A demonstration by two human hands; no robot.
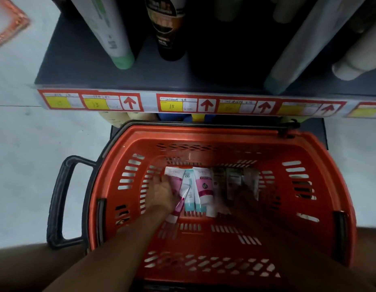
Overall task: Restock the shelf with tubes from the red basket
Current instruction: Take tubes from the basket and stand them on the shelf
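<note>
Both hands inside red basket (321, 157), left hand (162, 191) grasping pink tube (175, 182); right hand (244, 199) blurred, grip unclear; shelf (119, 81) above basket

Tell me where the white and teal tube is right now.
In the head view, the white and teal tube lies on the red basket floor, between two pink tubes, just right of the left hand.

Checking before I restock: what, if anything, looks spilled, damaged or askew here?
Nothing stands out. The tubes lie loose on the floor of the red basket, unspilled; bottles on the shelf stand upright.
</note>
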